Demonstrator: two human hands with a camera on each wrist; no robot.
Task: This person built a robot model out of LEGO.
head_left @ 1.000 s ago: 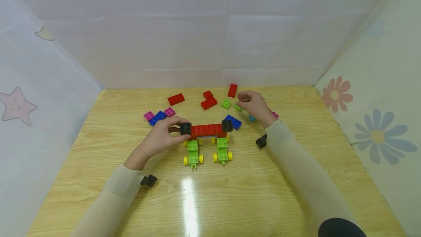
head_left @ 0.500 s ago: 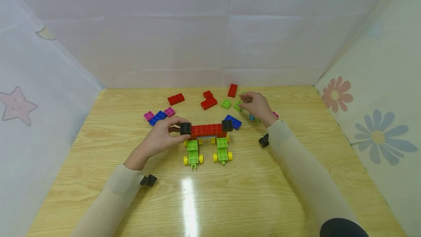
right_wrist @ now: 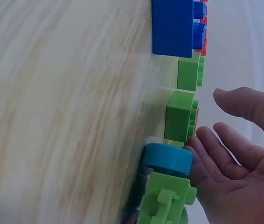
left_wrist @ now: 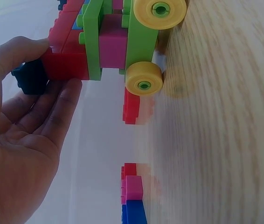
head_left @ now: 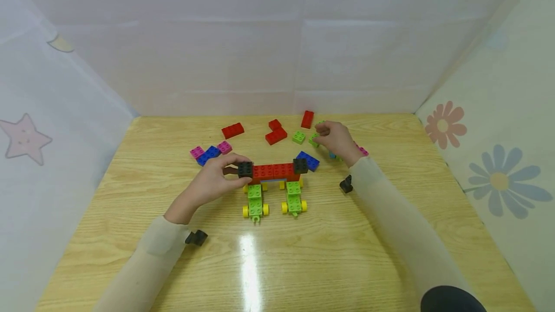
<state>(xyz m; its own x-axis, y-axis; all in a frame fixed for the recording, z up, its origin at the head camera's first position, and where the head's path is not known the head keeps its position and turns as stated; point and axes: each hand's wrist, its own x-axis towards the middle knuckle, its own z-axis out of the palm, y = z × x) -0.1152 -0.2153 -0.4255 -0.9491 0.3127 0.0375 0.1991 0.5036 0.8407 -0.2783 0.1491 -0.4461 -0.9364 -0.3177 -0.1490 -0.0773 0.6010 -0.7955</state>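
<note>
My left hand grips the left end of a built toy: a row of red bricks with a black brick on one end and another black brick on the other. In the left wrist view, thumb and fingers span the red end, and a pink brick sits between green parts. Two green wheeled bases with yellow wheels stick out toward me. My right hand hovers by a small green brick, its thumb spread from the fingers and nothing held.
Near the right hand lie a second green brick, a blue brick and a green piece with a teal wheel. Several red bricks line the back. Pink and blue bricks lie left. A white wall rises behind.
The right hand has shifted slightly right, and the small green brick by its fingertips shows more. The left hand and the built toy have stayed in place.
</note>
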